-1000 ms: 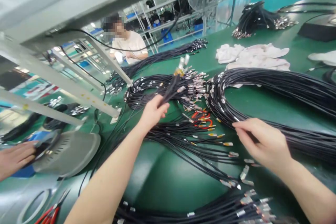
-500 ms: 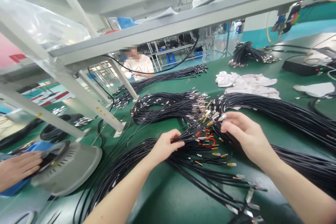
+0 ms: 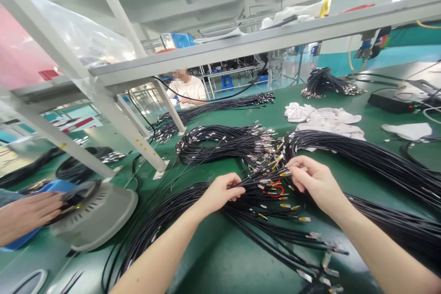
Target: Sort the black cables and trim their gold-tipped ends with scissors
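Observation:
My left hand [image 3: 223, 190] is closed round several black cables [image 3: 253, 179] near their tipped ends, just above the green table. At the connector end of one of these cables, my right hand [image 3: 310, 174] pinches with thumb and fingers. Below my left hand, a fanned bundle of black cables [image 3: 272, 229] lies with silver and amber tips pointing right. An orange-red loop [image 3: 277, 190] shows among the cable ends. Behind my hands rests a coiled bundle of black cables [image 3: 217, 144]. To the right, another long bundle [image 3: 354, 151] bends round near my right hand.
A grey machine housing [image 3: 99, 216] stands at left, with another person's hand [image 3: 32, 213] on it. White shelf posts [image 3: 138, 133] and a shelf beam [image 3: 241, 46] cross in front. White gloves [image 3: 324, 119] and a black box [image 3: 389, 101] lie at back right. A person [image 3: 188, 89] sits beyond.
My right hand has moved slightly down with the cable end. My left hand keeps its hold. The camera view has tilted a little, shifting the scene slightly downward.

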`<state>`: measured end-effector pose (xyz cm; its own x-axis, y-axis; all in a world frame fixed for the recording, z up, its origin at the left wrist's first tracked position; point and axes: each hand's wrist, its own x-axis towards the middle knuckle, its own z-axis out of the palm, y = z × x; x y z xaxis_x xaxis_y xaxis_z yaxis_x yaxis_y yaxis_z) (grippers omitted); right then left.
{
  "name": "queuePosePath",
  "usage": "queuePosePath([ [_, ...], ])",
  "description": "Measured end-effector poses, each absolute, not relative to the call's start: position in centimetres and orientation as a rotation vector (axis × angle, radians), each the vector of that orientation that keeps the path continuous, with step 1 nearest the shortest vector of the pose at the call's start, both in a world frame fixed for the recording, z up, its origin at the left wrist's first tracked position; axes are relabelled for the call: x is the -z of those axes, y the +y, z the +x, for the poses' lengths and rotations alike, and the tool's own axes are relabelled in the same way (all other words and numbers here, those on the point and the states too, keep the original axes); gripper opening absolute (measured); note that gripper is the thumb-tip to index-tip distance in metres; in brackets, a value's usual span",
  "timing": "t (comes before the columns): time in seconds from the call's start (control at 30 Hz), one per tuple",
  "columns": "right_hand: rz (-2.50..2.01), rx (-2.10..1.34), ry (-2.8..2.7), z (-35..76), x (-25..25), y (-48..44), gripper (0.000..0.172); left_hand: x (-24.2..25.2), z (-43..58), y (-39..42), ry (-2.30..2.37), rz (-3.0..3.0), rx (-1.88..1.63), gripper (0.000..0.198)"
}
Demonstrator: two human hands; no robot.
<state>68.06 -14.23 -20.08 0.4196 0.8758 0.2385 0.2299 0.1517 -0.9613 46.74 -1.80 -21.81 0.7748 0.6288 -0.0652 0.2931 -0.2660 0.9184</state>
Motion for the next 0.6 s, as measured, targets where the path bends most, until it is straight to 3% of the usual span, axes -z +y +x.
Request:
queuePosePath([
  [0.27, -1.206, -0.809, -0.874, 67.3, 23.6, -16.1, 0.017, 20.3, 46.8, -0.3, 0.703, 1.801, -0.360, 0.022],
  [0.6, -1.157, -1.007, -0.883, 65.4, 23.2, -16.3, 0.015, 18.3, 47.5, 0.4, 0.792, 1.844, -0.287, 0.030],
])
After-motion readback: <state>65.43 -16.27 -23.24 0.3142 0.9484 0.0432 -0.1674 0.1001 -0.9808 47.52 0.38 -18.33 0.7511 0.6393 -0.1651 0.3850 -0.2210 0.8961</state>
